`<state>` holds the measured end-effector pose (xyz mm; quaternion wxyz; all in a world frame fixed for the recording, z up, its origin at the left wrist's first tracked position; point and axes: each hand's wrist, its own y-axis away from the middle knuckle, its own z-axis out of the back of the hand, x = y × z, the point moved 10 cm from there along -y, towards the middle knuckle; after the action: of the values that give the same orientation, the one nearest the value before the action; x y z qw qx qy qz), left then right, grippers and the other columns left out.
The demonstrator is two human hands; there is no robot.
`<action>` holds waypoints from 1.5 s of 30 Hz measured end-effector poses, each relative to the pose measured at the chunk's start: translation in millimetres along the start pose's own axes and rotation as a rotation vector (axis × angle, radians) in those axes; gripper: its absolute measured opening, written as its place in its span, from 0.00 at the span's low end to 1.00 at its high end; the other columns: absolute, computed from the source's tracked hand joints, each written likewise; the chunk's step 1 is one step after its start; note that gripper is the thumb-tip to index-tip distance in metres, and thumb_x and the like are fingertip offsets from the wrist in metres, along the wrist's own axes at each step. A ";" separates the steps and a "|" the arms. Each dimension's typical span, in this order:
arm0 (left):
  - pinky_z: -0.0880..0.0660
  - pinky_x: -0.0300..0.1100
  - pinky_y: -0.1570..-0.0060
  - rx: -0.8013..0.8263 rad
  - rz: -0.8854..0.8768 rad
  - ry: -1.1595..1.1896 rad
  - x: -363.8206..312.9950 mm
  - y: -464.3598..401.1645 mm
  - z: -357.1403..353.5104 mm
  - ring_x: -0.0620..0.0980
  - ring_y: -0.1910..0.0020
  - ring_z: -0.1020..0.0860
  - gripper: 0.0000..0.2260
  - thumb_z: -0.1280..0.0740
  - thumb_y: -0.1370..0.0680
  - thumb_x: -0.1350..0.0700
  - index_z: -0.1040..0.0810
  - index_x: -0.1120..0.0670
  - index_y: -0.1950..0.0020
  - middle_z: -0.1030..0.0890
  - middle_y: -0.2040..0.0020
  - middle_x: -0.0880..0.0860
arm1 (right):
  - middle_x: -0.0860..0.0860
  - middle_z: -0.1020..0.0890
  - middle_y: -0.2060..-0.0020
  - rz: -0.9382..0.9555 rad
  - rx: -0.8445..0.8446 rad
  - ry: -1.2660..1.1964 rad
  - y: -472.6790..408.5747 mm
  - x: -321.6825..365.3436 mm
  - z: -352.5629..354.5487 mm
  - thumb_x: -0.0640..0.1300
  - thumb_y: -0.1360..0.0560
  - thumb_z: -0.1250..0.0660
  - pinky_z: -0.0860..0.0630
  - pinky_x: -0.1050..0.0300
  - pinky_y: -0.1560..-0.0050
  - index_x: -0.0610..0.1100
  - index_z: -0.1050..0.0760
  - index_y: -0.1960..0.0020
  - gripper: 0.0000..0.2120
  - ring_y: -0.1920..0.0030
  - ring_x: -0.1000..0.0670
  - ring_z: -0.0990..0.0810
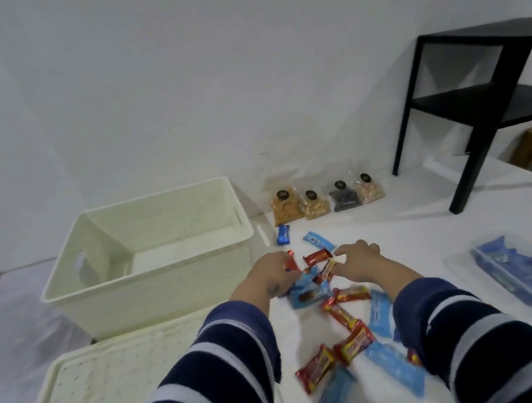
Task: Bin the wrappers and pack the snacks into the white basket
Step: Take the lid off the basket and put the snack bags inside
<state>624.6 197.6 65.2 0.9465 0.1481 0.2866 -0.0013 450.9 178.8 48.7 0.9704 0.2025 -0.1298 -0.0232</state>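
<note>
The white basket [153, 277] stands open and empty at the left on the white floor. Its lid [120, 389] lies flat in front of it. Several red and light blue snack packets [348, 325] are scattered to the right of the basket. My left hand [269, 277] grips a red packet [290, 261] and a blue one [307, 292] at the far end of the pile. My right hand [357, 260] pinches a red packet [326, 271] beside it. Several clear bags of nuts [325, 198] stand against the wall behind.
A black side table [483, 112] stands at the back right. Clear trays with blue packets [517, 273] lie at the right. A dark blue bar [283, 235] and a light blue bar [319, 241] lie apart from the pile, near the basket's right corner.
</note>
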 end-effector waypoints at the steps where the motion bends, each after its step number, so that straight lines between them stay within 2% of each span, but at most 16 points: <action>1: 0.34 0.43 0.33 0.003 -0.001 0.006 -9.2 -19.4 -1.9 0.54 0.31 0.31 0.23 0.36 0.22 0.51 0.33 0.53 0.28 0.31 0.28 0.55 | 0.44 0.37 0.30 0.008 0.006 -0.020 -17.8 -6.0 8.3 0.55 0.23 0.40 0.38 0.51 0.32 0.53 0.38 0.27 0.25 0.29 0.41 0.39; 6: 0.37 0.41 0.33 -0.043 0.054 0.078 -24.5 -121.6 3.9 0.54 0.29 0.34 0.24 0.37 0.21 0.51 0.36 0.55 0.26 0.34 0.26 0.55 | 0.44 0.35 0.28 0.075 -0.014 -0.132 -118.6 -23.4 46.9 0.53 0.23 0.38 0.32 0.51 0.33 0.52 0.37 0.27 0.25 0.30 0.41 0.34; 11: 0.32 0.36 0.48 -0.226 0.123 0.291 -9.6 -211.6 18.6 0.53 0.37 0.26 0.20 0.35 0.21 0.54 0.30 0.54 0.30 0.25 0.34 0.55 | 0.44 0.31 0.30 0.165 -0.046 -0.328 -224.2 -17.1 70.6 0.44 0.21 0.38 0.30 0.49 0.34 0.47 0.37 0.27 0.24 0.32 0.42 0.31; 13: 0.32 0.34 0.46 -0.296 0.137 0.352 0.1 -242.4 22.4 0.54 0.37 0.26 0.20 0.35 0.21 0.57 0.30 0.52 0.29 0.25 0.35 0.53 | 0.44 0.28 0.32 0.171 -0.070 -0.389 -264.5 -13.8 73.7 0.41 0.21 0.40 0.27 0.50 0.38 0.46 0.36 0.27 0.23 0.35 0.42 0.27; 16: 0.29 0.45 0.36 -0.357 0.201 0.467 22.0 -280.8 21.4 0.55 0.35 0.27 0.24 0.34 0.22 0.57 0.34 0.49 0.27 0.28 0.31 0.54 | 0.45 0.27 0.34 0.157 -0.077 -0.479 -314.1 -11.2 68.0 0.38 0.22 0.42 0.24 0.51 0.45 0.50 0.37 0.27 0.24 0.41 0.43 0.23; 18: 0.29 0.43 0.37 -0.362 0.222 0.478 32.2 -300.1 14.4 0.55 0.34 0.28 0.28 0.32 0.23 0.57 0.38 0.48 0.25 0.29 0.31 0.53 | 0.45 0.26 0.35 0.158 -0.091 -0.524 -335.7 -11.0 62.3 0.37 0.22 0.43 0.24 0.53 0.52 0.53 0.38 0.27 0.26 0.44 0.44 0.22; 20: 0.28 0.38 0.44 -0.373 0.221 0.473 36.4 -311.7 8.3 0.52 0.38 0.25 0.31 0.31 0.23 0.59 0.41 0.47 0.24 0.26 0.34 0.50 | 0.46 0.28 0.33 0.175 -0.128 -0.549 -348.8 -10.2 58.8 0.34 0.22 0.44 0.24 0.54 0.51 0.55 0.39 0.26 0.29 0.42 0.45 0.22; 22: 0.26 0.34 0.52 -0.403 0.229 0.496 39.5 -316.6 2.9 0.46 0.47 0.22 0.32 0.31 0.24 0.60 0.41 0.45 0.24 0.23 0.39 0.47 | 0.47 0.28 0.32 0.182 -0.169 -0.531 -355.9 -9.7 57.3 0.32 0.23 0.43 0.23 0.52 0.46 0.57 0.36 0.28 0.30 0.39 0.44 0.24; 23: 0.26 0.36 0.51 -0.429 0.229 0.504 40.9 -316.9 1.8 0.45 0.48 0.23 0.32 0.31 0.24 0.61 0.41 0.44 0.24 0.22 0.39 0.47 | 0.48 0.26 0.34 0.175 -0.184 -0.519 -358.0 -10.5 56.0 0.33 0.24 0.42 0.23 0.54 0.48 0.57 0.35 0.29 0.29 0.40 0.45 0.23; 27: 0.32 0.37 0.51 -0.493 0.244 0.535 45.9 -309.3 3.8 0.44 0.47 0.27 0.32 0.30 0.25 0.62 0.38 0.46 0.25 0.22 0.38 0.49 | 0.51 0.24 0.35 0.145 -0.209 -0.549 -360.4 -15.0 57.7 0.33 0.24 0.41 0.23 0.56 0.56 0.58 0.32 0.31 0.28 0.46 0.47 0.20; 31: 0.27 0.40 0.49 -0.545 0.236 0.538 42.9 -296.6 22.0 0.49 0.41 0.23 0.33 0.30 0.26 0.63 0.37 0.44 0.26 0.23 0.36 0.49 | 0.51 0.27 0.32 0.168 -0.200 -0.557 -345.3 -7.1 72.0 0.34 0.24 0.39 0.19 0.52 0.56 0.59 0.35 0.29 0.29 0.56 0.50 0.19; 35: 0.21 0.48 0.45 -0.544 0.161 0.629 25.4 -277.8 60.6 0.52 0.41 0.22 0.34 0.31 0.26 0.66 0.38 0.43 0.26 0.25 0.34 0.52 | 0.51 0.23 0.52 0.197 -0.270 -0.580 -316.2 10.4 111.6 0.36 0.24 0.37 0.21 0.54 0.60 0.58 0.34 0.29 0.28 0.66 0.53 0.24; 39: 0.31 0.36 0.47 -0.649 0.091 0.494 9.0 -239.4 122.8 0.49 0.38 0.27 0.33 0.30 0.25 0.64 0.39 0.46 0.25 0.27 0.33 0.53 | 0.58 0.25 0.60 0.258 -0.344 -0.612 -276.1 41.1 156.9 0.37 0.24 0.37 0.25 0.58 0.62 0.59 0.34 0.29 0.28 0.66 0.56 0.26; 41: 0.31 0.39 0.45 -0.689 0.076 0.464 10.0 -216.4 149.3 0.50 0.37 0.28 0.33 0.29 0.26 0.62 0.39 0.45 0.25 0.27 0.33 0.53 | 0.58 0.23 0.58 0.288 -0.374 -0.622 -252.9 60.0 175.3 0.37 0.24 0.37 0.23 0.56 0.58 0.59 0.33 0.29 0.28 0.65 0.55 0.24; 43: 0.29 0.45 0.39 -0.717 0.065 0.474 18.4 -191.8 172.9 0.53 0.36 0.27 0.33 0.29 0.26 0.61 0.38 0.45 0.25 0.26 0.34 0.55 | 0.52 0.20 0.47 0.315 -0.404 -0.615 -230.0 82.9 189.8 0.38 0.24 0.37 0.24 0.57 0.59 0.59 0.33 0.29 0.28 0.62 0.54 0.24; 45: 0.27 0.48 0.39 -0.747 0.049 0.525 32.1 -166.5 195.0 0.54 0.38 0.25 0.33 0.28 0.27 0.61 0.37 0.45 0.26 0.25 0.36 0.56 | 0.51 0.22 0.42 0.347 -0.416 -0.592 -207.9 110.3 198.3 0.39 0.25 0.36 0.26 0.59 0.61 0.59 0.34 0.29 0.28 0.58 0.53 0.23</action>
<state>742.6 -13.8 155.7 0.8300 -0.2015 0.4942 0.1621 507.2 -99.4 167.9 0.9008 -0.0385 -0.4286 0.0581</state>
